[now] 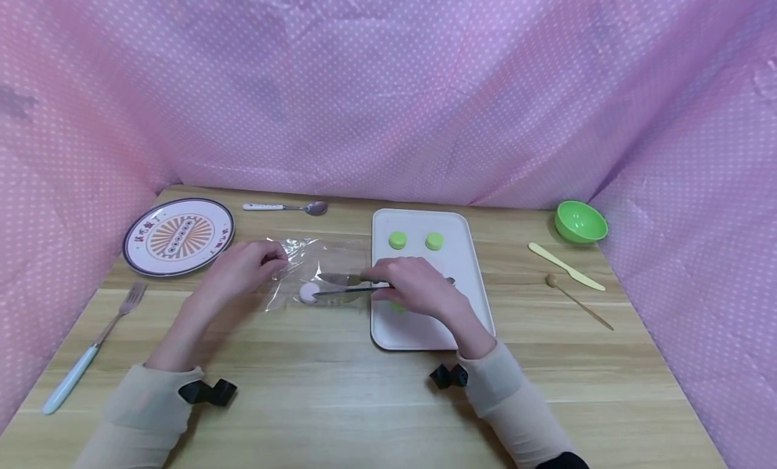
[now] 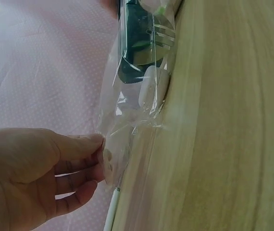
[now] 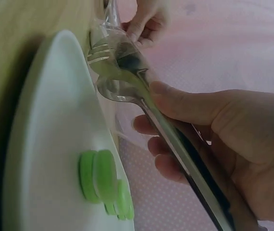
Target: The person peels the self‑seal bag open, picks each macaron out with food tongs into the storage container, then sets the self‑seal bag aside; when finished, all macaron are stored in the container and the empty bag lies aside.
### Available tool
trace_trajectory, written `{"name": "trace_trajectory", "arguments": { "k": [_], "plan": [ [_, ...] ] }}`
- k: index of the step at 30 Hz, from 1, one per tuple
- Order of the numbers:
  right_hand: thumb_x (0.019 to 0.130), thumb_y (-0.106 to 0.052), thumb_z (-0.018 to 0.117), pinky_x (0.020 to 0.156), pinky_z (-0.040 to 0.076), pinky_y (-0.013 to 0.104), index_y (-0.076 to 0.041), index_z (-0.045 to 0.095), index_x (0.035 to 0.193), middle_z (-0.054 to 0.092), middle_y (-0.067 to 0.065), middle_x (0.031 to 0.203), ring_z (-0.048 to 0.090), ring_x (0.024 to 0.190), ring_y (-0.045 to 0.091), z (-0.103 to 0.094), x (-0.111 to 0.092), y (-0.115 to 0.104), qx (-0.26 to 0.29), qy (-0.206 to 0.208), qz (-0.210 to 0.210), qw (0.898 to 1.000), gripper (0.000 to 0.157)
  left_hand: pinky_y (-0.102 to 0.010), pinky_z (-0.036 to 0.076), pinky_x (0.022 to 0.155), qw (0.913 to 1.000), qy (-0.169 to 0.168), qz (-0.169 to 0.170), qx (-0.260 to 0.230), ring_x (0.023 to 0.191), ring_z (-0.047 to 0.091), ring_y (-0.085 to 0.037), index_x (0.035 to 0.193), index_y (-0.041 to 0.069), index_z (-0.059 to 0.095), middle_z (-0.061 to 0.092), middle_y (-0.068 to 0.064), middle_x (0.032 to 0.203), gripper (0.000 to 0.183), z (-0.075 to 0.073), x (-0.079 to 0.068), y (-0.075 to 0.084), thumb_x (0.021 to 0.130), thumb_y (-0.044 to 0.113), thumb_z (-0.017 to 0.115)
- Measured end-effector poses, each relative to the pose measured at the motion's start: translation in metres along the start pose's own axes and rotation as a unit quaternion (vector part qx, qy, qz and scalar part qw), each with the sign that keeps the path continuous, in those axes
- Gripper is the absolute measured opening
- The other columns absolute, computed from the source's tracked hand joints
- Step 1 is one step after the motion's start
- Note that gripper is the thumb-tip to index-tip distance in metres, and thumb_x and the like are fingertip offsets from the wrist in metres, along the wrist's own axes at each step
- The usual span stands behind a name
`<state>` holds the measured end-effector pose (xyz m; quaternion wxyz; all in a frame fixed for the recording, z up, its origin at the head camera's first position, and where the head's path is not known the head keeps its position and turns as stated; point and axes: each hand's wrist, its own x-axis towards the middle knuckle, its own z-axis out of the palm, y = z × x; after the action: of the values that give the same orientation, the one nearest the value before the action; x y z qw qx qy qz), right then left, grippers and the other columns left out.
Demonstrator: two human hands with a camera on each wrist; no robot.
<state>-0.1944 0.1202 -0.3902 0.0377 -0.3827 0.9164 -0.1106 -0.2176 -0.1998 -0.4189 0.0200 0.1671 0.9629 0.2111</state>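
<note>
My left hand (image 1: 245,270) pinches the closed-end side of a clear plastic bag (image 2: 122,115) between thumb and fingers. My right hand (image 1: 415,283) holds metal tongs (image 3: 168,139) over the white tray, thumb on one arm and fingers under the other. The tongs' slotted end reaches into the bag, its two arms spread apart. Inside the bag a pale, macaron-shaped round (image 1: 308,293) lies at the tip of the nearer arm. Green macaron-shaped rounds (image 3: 101,175) sit on the tray (image 1: 425,330); my right hand partly covers one in the head view.
A patterned plate (image 1: 179,238) and a blue-handled fork (image 1: 91,351) are at the left, a spoon (image 1: 285,207) at the back. On the right lie a green bowl (image 1: 581,222), a yellow knife (image 1: 566,266) and a thin wooden stick (image 1: 579,301). Pink dotted cloth (image 1: 388,91) surrounds the table.
</note>
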Motion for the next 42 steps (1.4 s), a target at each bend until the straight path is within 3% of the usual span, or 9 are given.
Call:
{"name": "trace_trajectory", "arguments": {
  "k": [4, 12, 24, 35, 42],
  "plan": [
    [0.085, -0.031, 0.069, 0.06, 0.046, 0.029, -0.026, 0.063, 0.112, 0.066, -0.009, 0.096, 0.056, 0.074, 0.006, 0.004, 0.002, -0.005, -0.006, 0.007, -0.005, 1.0, 0.028, -0.037, 0.046, 0.072, 0.9999, 0.014, 0.009, 0.003, 0.074, 0.056, -0.013, 0.092, 0.023, 0.069, 0.067, 0.005, 0.085, 0.005, 0.001, 0.0, 0.002, 0.089, 0.025, 0.065],
    [0.083, -0.03, 0.071, 0.049, 0.038, 0.026, -0.024, 0.059, 0.094, 0.057, -0.014, 0.082, 0.05, 0.066, 0.006, 0.007, 0.005, -0.011, -0.012, 0.011, -0.02, 1.0, 0.018, -0.038, 0.049, 0.074, 0.9988, 0.043, 0.023, 0.001, 0.076, 0.06, -0.011, 0.094, 0.025, 0.068, 0.069, 0.006, 0.089, 0.007, 0.004, 0.001, 0.006, 0.088, 0.028, 0.066],
    [0.084, -0.031, 0.069, 0.052, 0.039, 0.026, -0.025, 0.061, 0.099, 0.059, -0.012, 0.083, 0.051, 0.066, 0.006, 0.007, 0.003, -0.008, -0.002, 0.014, -0.02, 1.0, 0.018, -0.036, 0.048, 0.071, 0.9988, 0.042, 0.024, -0.001, 0.073, 0.059, -0.011, 0.091, 0.024, 0.069, 0.068, 0.006, 0.085, 0.004, 0.004, 0.0, 0.007, 0.088, 0.025, 0.066],
    [0.086, -0.03, 0.068, 0.056, 0.04, 0.023, -0.028, 0.062, 0.095, 0.053, -0.015, 0.077, 0.047, 0.062, 0.006, -0.001, -0.004, 0.004, 0.006, 0.022, 0.015, 1.0, 0.011, -0.046, 0.049, 0.08, 0.9992, 0.03, 0.027, -0.001, 0.088, 0.066, -0.02, 0.094, 0.02, 0.069, 0.071, 0.002, 0.092, 0.008, 0.002, -0.001, 0.003, 0.09, 0.023, 0.063],
    [0.085, -0.031, 0.068, 0.057, 0.041, 0.023, -0.029, 0.062, 0.098, 0.055, -0.017, 0.079, 0.048, 0.066, 0.005, 0.001, -0.001, 0.002, 0.008, 0.012, 0.012, 1.0, 0.014, -0.044, 0.049, 0.078, 0.9994, 0.028, 0.019, 0.002, 0.083, 0.064, -0.016, 0.093, 0.022, 0.069, 0.07, 0.004, 0.091, 0.007, 0.003, -0.001, 0.003, 0.09, 0.024, 0.063]
  ]
}}
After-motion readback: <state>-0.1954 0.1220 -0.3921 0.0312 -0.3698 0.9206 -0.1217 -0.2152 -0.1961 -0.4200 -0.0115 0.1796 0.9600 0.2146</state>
